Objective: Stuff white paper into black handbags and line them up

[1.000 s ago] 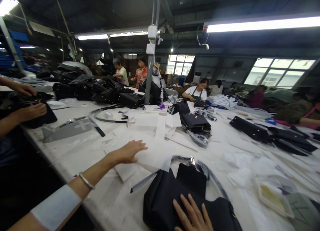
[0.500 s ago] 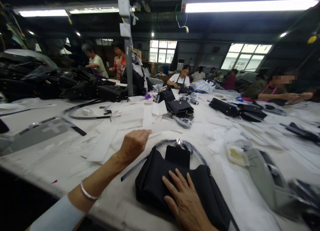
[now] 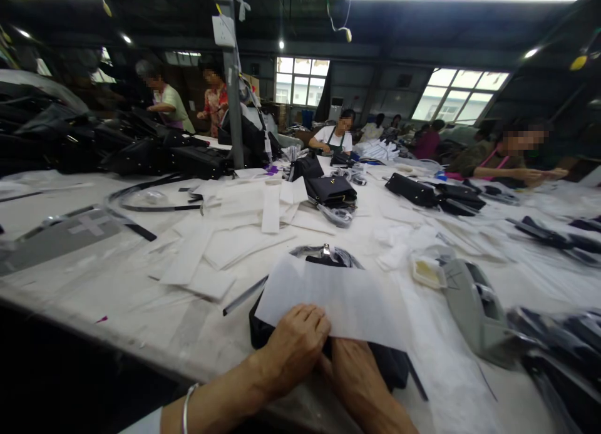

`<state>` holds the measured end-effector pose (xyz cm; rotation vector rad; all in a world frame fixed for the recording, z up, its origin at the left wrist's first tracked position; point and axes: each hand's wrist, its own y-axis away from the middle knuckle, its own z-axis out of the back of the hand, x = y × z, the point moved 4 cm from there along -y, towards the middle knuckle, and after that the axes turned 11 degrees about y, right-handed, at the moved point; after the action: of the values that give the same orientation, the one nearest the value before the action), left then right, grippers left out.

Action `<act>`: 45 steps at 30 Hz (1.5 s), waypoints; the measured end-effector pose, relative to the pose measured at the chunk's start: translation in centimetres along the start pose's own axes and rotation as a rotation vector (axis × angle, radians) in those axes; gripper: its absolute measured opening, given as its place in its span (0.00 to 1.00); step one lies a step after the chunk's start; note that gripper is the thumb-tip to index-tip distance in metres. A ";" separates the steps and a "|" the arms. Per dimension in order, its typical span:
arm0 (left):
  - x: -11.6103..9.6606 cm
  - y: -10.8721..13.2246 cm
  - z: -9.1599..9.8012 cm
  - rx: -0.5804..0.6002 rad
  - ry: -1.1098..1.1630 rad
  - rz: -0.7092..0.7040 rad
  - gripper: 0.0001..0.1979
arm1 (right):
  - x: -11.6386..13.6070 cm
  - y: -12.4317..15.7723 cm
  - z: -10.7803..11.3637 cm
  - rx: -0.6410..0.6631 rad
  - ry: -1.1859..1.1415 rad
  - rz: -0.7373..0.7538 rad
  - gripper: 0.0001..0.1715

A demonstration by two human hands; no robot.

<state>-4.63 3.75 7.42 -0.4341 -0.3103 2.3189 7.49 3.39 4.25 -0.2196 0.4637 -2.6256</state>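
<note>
In front of me a black handbag (image 3: 390, 362) lies flat on the table, mostly covered by a white paper sheet (image 3: 347, 296). The near edge of the sheet is pinched in the curled fingers of my left hand (image 3: 300, 330), which wears a silver bangle. My right hand (image 3: 351, 362) reaches beneath that same edge, against the bag. Its fingers are hidden by the paper. Past the sheet's far side show the bag's metal clasp (image 3: 327, 250) and a plastic-wrapped strap (image 3: 350, 257).
Loose white papers (image 3: 225, 249) lie to the left. A grey tape dispenser (image 3: 474, 315) and a small plastic tub (image 3: 428, 271) stand at right. More black bags (image 3: 331, 191) lie farther back, near a metal post (image 3: 232, 96). Several people work around the table.
My left hand has come in from the left onto the bag, and a white sheet now covers the bag. My right hand, earlier spread flat on it, is partly under the paper.
</note>
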 end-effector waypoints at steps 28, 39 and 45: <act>-1.2 2.9 -1.4 -0.185 0.068 -0.049 0.14 | -2.8 -1.8 1.2 0.155 -0.063 0.178 0.23; 1.4 1.5 2.7 0.008 0.576 0.285 0.19 | -3.4 -1.6 4.0 -0.141 -0.245 0.082 0.16; 2.1 1.4 2.2 -0.224 0.750 0.403 0.05 | -1.0 -0.4 8.1 -0.277 -0.157 0.479 0.14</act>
<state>-7.81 4.08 8.44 -1.5375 -0.1118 2.2996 10.02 1.88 11.82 -0.3521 0.7252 -2.0573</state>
